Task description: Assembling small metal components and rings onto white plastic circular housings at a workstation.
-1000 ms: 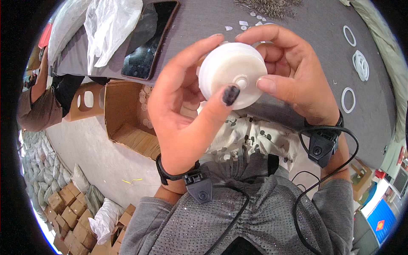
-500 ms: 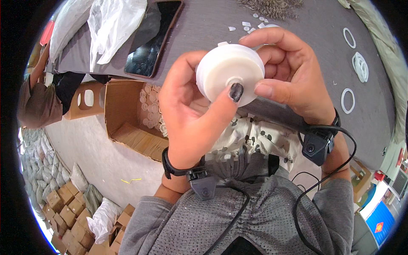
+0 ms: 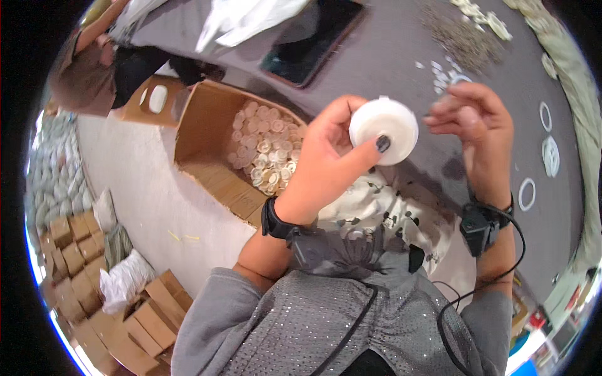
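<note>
White round cap (image 3: 384, 130), brown cardboard box (image 3: 207, 135), grey table (image 3: 389, 56).

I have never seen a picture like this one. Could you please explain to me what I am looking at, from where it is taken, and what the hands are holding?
No machine here: a person works with two bare hands. The picture comes from a wide fisheye camera worn on the head, looking down, so straight edges bend near the rim.

The left hand holds a round white plastic cap, thumb pressed on its face. The right hand is beside the cap, fingers pinched; whether it holds something small I cannot tell. Both wrists wear black bands; the right one has a cable.

On the grey table lie a dark phone, white rings and small white bits. To the left, lower down, stands an open cardboard box full of similar white caps. Another person is at the upper left.
</note>
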The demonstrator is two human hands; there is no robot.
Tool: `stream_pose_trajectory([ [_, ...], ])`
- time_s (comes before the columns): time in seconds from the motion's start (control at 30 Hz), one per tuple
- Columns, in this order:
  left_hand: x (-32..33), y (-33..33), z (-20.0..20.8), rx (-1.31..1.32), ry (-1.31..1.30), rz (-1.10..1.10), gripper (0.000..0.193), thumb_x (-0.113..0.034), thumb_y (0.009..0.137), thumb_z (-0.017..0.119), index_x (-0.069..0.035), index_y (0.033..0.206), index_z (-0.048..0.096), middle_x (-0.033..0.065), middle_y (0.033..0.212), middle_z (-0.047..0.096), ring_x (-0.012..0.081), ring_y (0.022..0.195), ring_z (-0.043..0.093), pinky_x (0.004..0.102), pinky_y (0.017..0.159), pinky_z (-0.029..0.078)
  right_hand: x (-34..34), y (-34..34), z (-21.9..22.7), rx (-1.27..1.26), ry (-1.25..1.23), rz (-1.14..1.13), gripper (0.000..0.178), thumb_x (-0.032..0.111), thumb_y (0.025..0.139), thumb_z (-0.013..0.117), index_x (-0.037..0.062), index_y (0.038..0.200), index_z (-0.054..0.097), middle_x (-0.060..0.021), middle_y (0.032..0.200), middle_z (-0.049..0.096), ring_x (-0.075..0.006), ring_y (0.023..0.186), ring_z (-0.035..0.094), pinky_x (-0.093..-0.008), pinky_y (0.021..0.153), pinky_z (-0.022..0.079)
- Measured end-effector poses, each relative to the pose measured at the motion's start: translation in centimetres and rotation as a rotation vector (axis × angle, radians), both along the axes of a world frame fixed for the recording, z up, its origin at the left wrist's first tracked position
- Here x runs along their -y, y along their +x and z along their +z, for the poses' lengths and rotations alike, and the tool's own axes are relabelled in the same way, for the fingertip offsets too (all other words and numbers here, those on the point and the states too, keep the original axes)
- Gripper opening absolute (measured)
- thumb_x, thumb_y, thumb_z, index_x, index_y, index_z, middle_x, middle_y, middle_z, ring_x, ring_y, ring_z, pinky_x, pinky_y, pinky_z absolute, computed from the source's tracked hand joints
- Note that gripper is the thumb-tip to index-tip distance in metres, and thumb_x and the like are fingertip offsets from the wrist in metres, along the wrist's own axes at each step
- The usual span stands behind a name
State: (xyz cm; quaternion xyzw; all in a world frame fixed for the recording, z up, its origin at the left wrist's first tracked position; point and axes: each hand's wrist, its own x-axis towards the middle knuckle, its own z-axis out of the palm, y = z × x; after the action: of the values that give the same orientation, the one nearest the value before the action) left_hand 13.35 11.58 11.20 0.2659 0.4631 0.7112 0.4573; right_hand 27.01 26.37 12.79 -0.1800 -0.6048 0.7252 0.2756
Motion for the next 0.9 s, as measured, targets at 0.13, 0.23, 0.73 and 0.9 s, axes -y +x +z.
stream_pose_trajectory([
  [0.13,4.0,-3.1,-1.6,-0.037,-0.286,-0.002,0.029,-0.006,0.074,0.051,0.0,0.103,0.05,0.0029,0.094,0.056,0.0092,0.087,0.053,0.023,0.077,0.042,-0.6,0.5,-0.3,-0.011,0.111,-0.247,0.017,0.012,0.084,0.053,-0.0013,0.094,0.055,-0.0078,0.075,0.06,-0.0156,0.066,0.059,-0.0278,0.061,0.05],
  [0.23,8.9,-7.2,-4.8,-0.254,-0.461,0.06,0.028,-0.005,0.078,0.051,0.0,0.105,0.051,0.0035,0.096,0.056,0.0109,0.087,0.053,0.0243,0.076,0.043,-1.2,0.1,-0.1,-0.016,0.224,-0.362,0.015,0.011,0.084,0.053,-0.001,0.093,0.055,-0.0073,0.075,0.059,-0.014,0.062,0.057,-0.026,0.059,0.049],
  [0.73,18.9,-13.6,-13.5,-1.195,-1.126,-0.014,0.031,-0.018,0.07,0.059,-0.004,0.098,0.056,0.0187,0.082,0.061,0.0359,0.077,0.058,0.0427,0.068,0.046,-8.0,4.5,1.2,0.307,0.358,-0.627,0.015,0.012,0.082,0.056,0.0007,0.091,0.059,-0.0056,0.084,0.062,-0.01,0.075,0.056,-0.0223,0.067,0.044],
  [0.9,12.9,-13.5,-7.3,-1.145,-0.74,-0.032,0.025,-0.008,0.073,0.056,-0.001,0.097,0.057,0.0165,0.08,0.061,0.0293,0.074,0.059,0.0349,0.067,0.046,-10.5,5.1,1.1,0.446,0.571,-0.627,0.017,0.014,0.081,0.056,-0.001,0.09,0.059,-0.0051,0.082,0.062,-0.0081,0.074,0.055,-0.0221,0.067,0.043],
])
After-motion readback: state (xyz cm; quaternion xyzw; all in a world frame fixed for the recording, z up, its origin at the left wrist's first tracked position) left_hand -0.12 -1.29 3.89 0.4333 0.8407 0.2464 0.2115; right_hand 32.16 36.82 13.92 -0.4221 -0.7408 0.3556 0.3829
